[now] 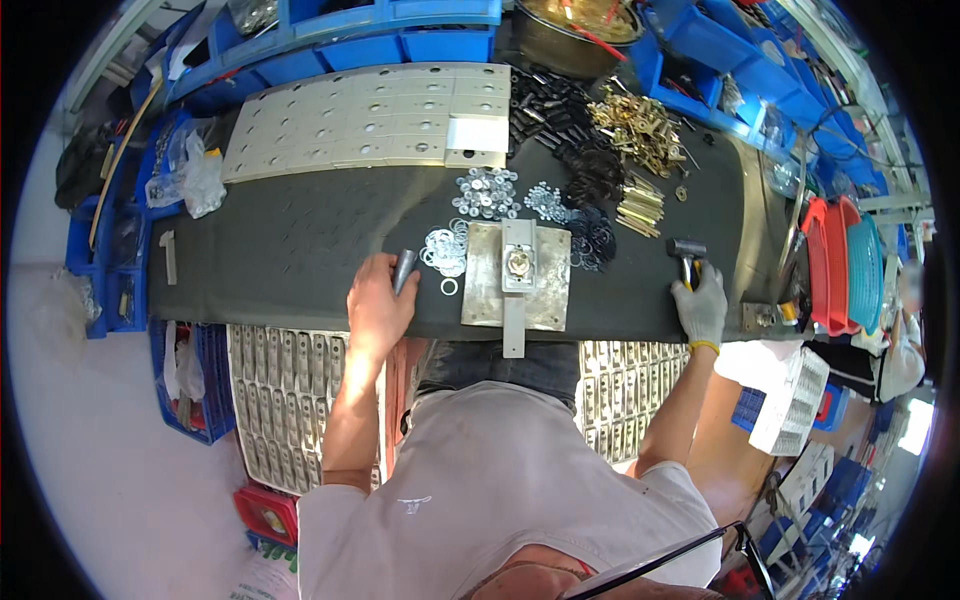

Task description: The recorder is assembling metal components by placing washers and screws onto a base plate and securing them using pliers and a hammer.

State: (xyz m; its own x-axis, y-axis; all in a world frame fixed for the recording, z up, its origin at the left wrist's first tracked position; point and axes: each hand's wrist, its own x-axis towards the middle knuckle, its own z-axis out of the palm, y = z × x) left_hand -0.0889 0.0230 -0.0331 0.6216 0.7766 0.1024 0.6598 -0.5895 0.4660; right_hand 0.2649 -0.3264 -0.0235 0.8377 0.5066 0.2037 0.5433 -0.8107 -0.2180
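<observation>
My bare left hand (pixel 380 308) is closed around a short grey metal rod (pixel 404 268), its upper end sticking out past the fingers. In a pale work glove, my right hand (pixel 703 308) grips a hammer (pixel 687 247) by its handle, the head resting at or just over the dark bench top. Between the hands lies a square steel plate (pixel 484 304). A narrow grey metal bracket (pixel 514 325) sits across it, with a brass-coloured fitting (pixel 518 263) in its middle. Beside my left hand are loose flat washers (pixel 444 252).
Behind the plate are piles of small nuts (pixel 486 192), black bolts (pixel 550 105) and brass-coloured parts (pixel 640 130). Pale drilled plates (pixel 340 120) cover the back left. Blue bins (pixel 450 45) line the rear; red trays (pixel 826 265) stand at right.
</observation>
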